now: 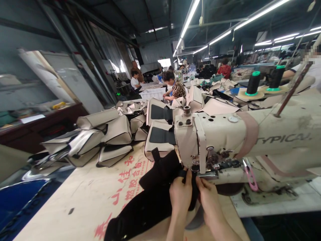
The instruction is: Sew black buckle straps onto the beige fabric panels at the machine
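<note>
A black fabric piece (147,207) lies across the wooden board and reaches under the head of a cream sewing machine (220,130). My left hand (181,192) is closed on the black fabric just below the needle area, thumb and fingertips pressed on it. Close by on the right, my right hand (207,194) pinches the edge of the same fabric. A black strap-like flap (160,170) stands up from the piece to the left of the machine head. The needle itself is hidden behind the fittings and fingers.
Beige sewn covers (116,130) are piled behind and left on the board (82,201). Pink-handled snips (250,175) rest against the machine's lower arm. Black thread spools (253,83) stand behind it. A blue container (22,201) is at lower left. Several people work farther back.
</note>
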The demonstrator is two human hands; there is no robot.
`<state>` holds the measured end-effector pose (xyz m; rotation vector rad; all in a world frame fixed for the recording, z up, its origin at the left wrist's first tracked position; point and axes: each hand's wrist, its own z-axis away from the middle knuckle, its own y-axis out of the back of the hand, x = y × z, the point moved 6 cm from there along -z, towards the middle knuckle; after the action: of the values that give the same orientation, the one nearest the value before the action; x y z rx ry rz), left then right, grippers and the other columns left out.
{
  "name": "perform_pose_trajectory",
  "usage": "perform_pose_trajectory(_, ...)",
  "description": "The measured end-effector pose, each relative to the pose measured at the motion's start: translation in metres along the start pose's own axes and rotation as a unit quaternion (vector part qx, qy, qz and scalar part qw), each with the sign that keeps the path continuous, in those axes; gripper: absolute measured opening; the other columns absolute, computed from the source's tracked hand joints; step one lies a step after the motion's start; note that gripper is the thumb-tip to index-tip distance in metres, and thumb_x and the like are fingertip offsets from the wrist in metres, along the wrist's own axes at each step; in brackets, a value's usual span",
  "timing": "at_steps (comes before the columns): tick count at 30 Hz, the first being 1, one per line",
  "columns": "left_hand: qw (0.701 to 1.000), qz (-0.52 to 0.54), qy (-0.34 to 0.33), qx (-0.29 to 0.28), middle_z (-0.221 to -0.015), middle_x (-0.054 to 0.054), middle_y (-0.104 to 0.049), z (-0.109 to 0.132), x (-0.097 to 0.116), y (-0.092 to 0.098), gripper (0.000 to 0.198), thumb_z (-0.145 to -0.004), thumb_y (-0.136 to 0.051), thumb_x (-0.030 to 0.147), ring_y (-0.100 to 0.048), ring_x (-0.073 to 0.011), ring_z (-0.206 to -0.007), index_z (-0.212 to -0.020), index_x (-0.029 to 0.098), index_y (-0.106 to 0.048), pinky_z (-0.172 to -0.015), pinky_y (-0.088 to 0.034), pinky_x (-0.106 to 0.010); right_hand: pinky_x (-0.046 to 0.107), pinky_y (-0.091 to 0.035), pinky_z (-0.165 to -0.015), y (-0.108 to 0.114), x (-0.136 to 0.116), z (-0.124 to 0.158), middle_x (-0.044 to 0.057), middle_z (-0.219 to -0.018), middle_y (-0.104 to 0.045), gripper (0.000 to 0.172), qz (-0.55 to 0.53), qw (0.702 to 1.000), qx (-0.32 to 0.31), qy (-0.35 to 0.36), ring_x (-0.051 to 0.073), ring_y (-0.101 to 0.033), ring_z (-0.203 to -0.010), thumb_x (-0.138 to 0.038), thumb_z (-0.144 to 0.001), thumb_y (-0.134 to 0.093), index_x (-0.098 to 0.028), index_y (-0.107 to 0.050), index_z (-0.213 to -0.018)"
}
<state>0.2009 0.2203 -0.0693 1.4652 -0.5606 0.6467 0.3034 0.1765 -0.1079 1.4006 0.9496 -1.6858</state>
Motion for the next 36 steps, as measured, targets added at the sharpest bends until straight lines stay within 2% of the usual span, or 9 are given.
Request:
perform_pose_trajectory(6,0.999,-0.037,0.004,-0.008,-0.068,-0.011,-0.066,-0.011,0.001,-0.001,0.045,-0.083,-0.041,0.044,-0.058,-0.0172,-0.063,-0.067,0.012,-0.067,-0.051,-0.030,-0.023,0.021,-0.022,-0.040,-0.003,0.010,0.001,-0.005,-0.045,-0.037,0.040,-0.092,0.993,0.043,-0.058,0.009,-0.032,-0.042,-0.055,-0.074,-0.053,-0.017,-0.051,-0.062)
perform_pose_trajectory(11,0.999,-0.043,-0.006,-0.004,-0.060,-0.008,-0.063,-0.012,0.002,0.001,0.043,-0.082,-0.043,0.042,-0.054,-0.0142,-0.055,-0.059,0.013,-0.064,-0.050,-0.026,-0.023,0.020,-0.019,-0.037,0.004,0.008,0.007,-0.006,-0.040,-0.035,0.045,-0.095,0.993,-0.009,-0.067,0.008,-0.030,-0.037,-0.053,-0.069,-0.060,-0.018,-0.041,-0.048)
perform_pose_trajectory(15,0.999,-0.033,-0.011,-0.008,-0.056,-0.007,-0.060,-0.016,0.001,0.000,0.043,-0.081,-0.043,0.041,-0.051,-0.0128,-0.053,-0.057,0.012,-0.063,-0.049,-0.025,-0.022,0.019,-0.019,-0.037,0.003,0.006,0.008,-0.008,-0.042,-0.030,0.045,-0.119,0.990,0.008,-0.068,0.007,-0.027,-0.039,-0.053,-0.070,-0.059,-0.019,-0.036,-0.052)
perform_pose_trajectory(23,0.999,-0.033,-0.025,-0.007,-0.052,-0.003,-0.055,-0.028,-0.001,-0.003,0.039,-0.079,-0.046,0.038,-0.044,-0.0099,-0.051,-0.054,0.012,-0.060,-0.048,-0.021,-0.022,0.021,-0.021,-0.035,-0.003,0.010,0.006,-0.006,-0.041,-0.035,0.045,-0.119,0.990,0.035,-0.065,0.009,-0.032,-0.035,-0.057,-0.070,-0.058,-0.019,-0.041,-0.052)
perform_pose_trajectory(29,0.999,-0.023,-0.032,0.003,-0.055,-0.004,-0.057,-0.026,-0.001,-0.002,0.036,-0.079,-0.045,0.034,-0.047,-0.0105,-0.054,-0.055,0.013,-0.060,-0.049,-0.023,-0.021,0.020,-0.023,-0.036,0.000,0.007,0.010,-0.004,-0.041,-0.040,0.047,-0.096,0.993,-0.028,-0.061,0.009,-0.035,-0.036,-0.060,-0.073,-0.055,-0.017,-0.047,-0.054)
perform_pose_trajectory(31,0.999,-0.019,-0.036,0.005,-0.056,-0.004,-0.058,-0.027,-0.001,-0.002,0.035,-0.080,-0.045,0.034,-0.048,-0.0110,-0.057,-0.056,0.013,-0.061,-0.050,-0.023,-0.021,0.021,-0.027,-0.037,0.015,0.002,0.015,-0.002,-0.045,-0.045,0.046,-0.055,0.995,-0.068,-0.044,0.010,-0.040,-0.038,-0.060,-0.076,-0.051,-0.016,-0.055,-0.063)
perform_pose_trajectory(33,0.999,-0.017,-0.038,0.005,-0.057,-0.005,-0.059,-0.028,-0.001,-0.002,0.035,-0.080,-0.046,0.034,-0.049,-0.0113,-0.057,-0.057,0.013,-0.061,-0.050,-0.024,-0.021,0.022,-0.035,-0.041,0.053,-0.008,0.020,0.000,-0.052,-0.051,0.045,0.029,0.998,-0.050,0.009,0.013,-0.046,-0.042,-0.059,-0.079,-0.047,-0.016,-0.062,-0.077)
perform_pose_trajectory(35,0.999,-0.015,-0.037,0.005,-0.057,-0.005,-0.059,-0.029,-0.002,-0.002,0.034,-0.080,-0.046,0.034,-0.048,-0.0114,-0.056,-0.057,0.013,-0.062,-0.050,-0.024,-0.021,0.024,-0.042,-0.051,0.116,-0.030,0.024,0.002,-0.059,-0.057,0.040,0.150,0.978,0.068,0.127,0.015,-0.053,-0.051,-0.055,-0.079,-0.049,-0.018,-0.065,-0.081)
perform_pose_trajectory(36,0.999,-0.014,-0.036,0.006,-0.057,-0.006,-0.059,-0.030,-0.002,-0.002,0.034,-0.080,-0.046,0.034,-0.048,-0.0113,-0.055,-0.058,0.013,-0.062,-0.050,-0.024,-0.022,0.024,-0.045,-0.057,0.150,-0.046,0.028,0.004,-0.066,-0.062,0.036,0.211,0.945,0.143,0.203,0.017,-0.057,-0.058,-0.053,-0.076,-0.054,-0.019,-0.067,-0.079)
